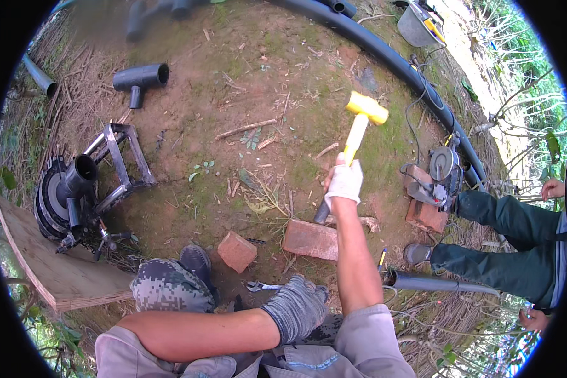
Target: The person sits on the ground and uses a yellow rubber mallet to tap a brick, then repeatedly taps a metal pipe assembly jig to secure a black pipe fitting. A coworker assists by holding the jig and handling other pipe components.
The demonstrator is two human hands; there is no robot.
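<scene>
Out in front of me, my right hand [345, 181], in a white glove, is wrapped round the handle of a yellow mallet [367, 109]. The mallet's head points up and away, and its dark handle end sticks out below the hand. My left hand [299, 309], in a grey knit glove, is closed close to my body; what it holds, if anything, is hidden. An adjustable wrench [263, 286] shows beside it, the handle running out of sight at the glove. Beyond lie a long red brick [310, 239], partly behind my right forearm, and a broken brick [237, 251].
A black pipe tee [140, 77] lies far left, nearer a pipe clamp frame [123, 157] with a black fitting [77, 176]. Plywood [50, 258] stands lower left. A long black pipe [384, 53] curves along the right, near a power tool [444, 173] and a person's legs [498, 264].
</scene>
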